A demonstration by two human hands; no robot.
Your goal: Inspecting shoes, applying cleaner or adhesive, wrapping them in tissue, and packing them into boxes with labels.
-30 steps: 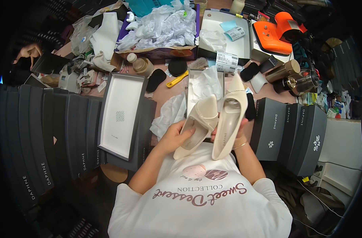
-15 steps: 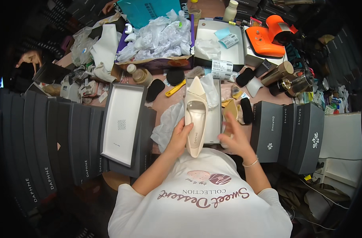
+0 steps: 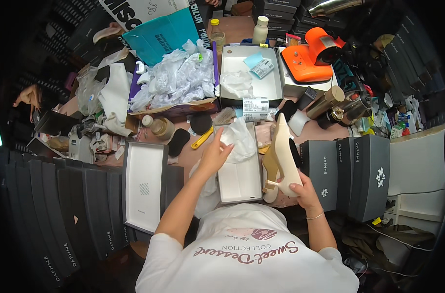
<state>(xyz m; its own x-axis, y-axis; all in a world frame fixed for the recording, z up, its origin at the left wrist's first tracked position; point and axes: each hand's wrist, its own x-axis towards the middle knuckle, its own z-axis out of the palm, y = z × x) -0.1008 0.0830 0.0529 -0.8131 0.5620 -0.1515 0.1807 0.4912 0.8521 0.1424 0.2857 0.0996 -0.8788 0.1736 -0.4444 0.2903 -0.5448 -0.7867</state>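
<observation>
Lid off; shoebox open at bench front edge. Cream pump clamped in right hand, unboxed; left hand empty, fingers apart.

The pink worktop carries an open shoebox at its near edge, with crumpled paper just left of it. Beyond are a yellow-handled tool, two black pads and a squat bottle, then a purple carton beside a shallow grey box. A gold flask is toward the right, and a yellow-capped bottle stands behind the carton.
</observation>
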